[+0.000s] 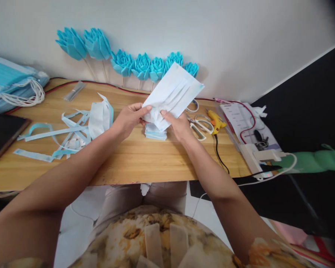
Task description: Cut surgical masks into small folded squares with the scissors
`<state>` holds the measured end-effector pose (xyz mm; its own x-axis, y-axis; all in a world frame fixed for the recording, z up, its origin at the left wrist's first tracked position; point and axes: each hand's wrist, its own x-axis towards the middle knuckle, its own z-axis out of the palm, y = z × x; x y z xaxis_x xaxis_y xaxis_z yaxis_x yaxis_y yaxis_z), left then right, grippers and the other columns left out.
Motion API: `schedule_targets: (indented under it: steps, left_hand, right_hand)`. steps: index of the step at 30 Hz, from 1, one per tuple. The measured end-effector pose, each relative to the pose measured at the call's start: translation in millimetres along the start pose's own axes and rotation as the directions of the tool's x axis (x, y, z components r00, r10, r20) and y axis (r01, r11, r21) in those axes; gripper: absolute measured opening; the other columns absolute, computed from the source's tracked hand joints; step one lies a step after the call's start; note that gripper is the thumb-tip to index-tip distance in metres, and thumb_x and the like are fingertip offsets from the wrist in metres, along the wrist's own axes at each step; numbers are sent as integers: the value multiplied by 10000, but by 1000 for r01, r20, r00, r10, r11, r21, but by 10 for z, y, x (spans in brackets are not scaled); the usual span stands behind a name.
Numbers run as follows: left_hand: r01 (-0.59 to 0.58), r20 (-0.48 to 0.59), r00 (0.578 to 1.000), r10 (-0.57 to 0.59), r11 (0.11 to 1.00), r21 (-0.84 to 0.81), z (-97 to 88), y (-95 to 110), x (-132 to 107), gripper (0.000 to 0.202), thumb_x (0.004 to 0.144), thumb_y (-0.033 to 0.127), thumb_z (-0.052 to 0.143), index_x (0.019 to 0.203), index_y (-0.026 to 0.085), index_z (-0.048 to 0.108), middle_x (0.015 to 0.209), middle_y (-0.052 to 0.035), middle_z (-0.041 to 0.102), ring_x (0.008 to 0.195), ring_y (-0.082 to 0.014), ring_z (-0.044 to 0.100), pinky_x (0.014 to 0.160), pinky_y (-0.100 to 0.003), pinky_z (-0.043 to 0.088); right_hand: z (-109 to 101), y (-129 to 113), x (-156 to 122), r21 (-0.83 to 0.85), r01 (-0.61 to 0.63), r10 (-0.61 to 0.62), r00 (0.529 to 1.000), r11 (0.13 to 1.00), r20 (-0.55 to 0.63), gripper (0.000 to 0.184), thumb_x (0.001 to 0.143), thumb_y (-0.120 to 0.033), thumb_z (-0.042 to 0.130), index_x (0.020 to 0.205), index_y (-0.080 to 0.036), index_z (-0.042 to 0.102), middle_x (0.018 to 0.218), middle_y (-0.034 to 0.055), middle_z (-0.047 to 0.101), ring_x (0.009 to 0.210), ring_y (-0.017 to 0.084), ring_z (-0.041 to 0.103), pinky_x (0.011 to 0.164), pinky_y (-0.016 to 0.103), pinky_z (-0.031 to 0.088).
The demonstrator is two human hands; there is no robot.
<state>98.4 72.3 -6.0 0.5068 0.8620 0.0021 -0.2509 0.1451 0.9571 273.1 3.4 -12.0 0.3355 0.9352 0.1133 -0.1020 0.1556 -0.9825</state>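
Between my two hands a face mask (177,91) is held up, its white side toward me and its pleats running aslant. My left hand (132,117) pinches its lower left edge, thumb on top. My right hand (178,123) grips the lower right part, with its thumb pressed on the crumpled lower end. Just beneath lies a small stack of light blue cut mask pieces (155,133) on the wooden table. Near my left forearm sit a loose white and blue mask piece (100,115) and several cut strips (69,128).
Blue handmade flowers (142,66) on sticks lean on the wall. A pile of masks (11,82) and a phone (5,134) are at left. Scissors (201,124), a tape roll (194,106), a yellow glue gun (216,121) and a power strip (251,158) lie at right.
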Motion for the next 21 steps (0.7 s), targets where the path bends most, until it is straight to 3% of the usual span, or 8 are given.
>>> schedule_targets:
  steps: [4,10,14,18,21]
  left_hand:
    - [39,11,999,-38,992,-121,-44,-7,46,395,723,523,889,726,169,714,743,-60,729,688,-186,694,542,-286,516]
    - [27,30,999,-21,973,-228,-13,33,54,460,781,591,822,991,184,776,971,-92,794,875,-247,737,591,-314,547]
    - [-2,32,999,8,977,-213,-14,38,44,429,808,578,802,979,187,761,926,-79,785,821,-218,724,594,-293,529]
    - [-54,17,998,58,981,-188,-24,26,45,365,835,538,792,936,191,742,882,-54,773,828,-192,721,670,-279,542]
    - [-54,14,998,57,985,-162,-20,37,56,448,866,633,710,892,186,735,820,-58,756,825,-213,726,667,-288,539]
  right_hand:
    - [-25,27,27,8,-32,31,999,999,27,482,646,-540,908,968,-210,767,1006,49,808,934,237,754,870,389,610]
    - [-25,47,27,51,-53,48,993,997,104,475,658,-575,889,949,-224,758,931,21,795,926,226,741,831,360,615]
    - [-24,10,26,67,-77,69,991,995,113,491,638,-573,900,939,-218,743,917,18,783,935,226,735,841,358,611]
    - [-54,-59,67,74,-57,51,995,996,88,583,652,-667,848,1001,-218,718,998,45,783,1069,261,721,940,410,601]
    - [-89,-66,102,66,-17,16,1000,998,10,595,662,-679,835,1023,-226,701,1031,55,782,1111,268,709,981,435,592]
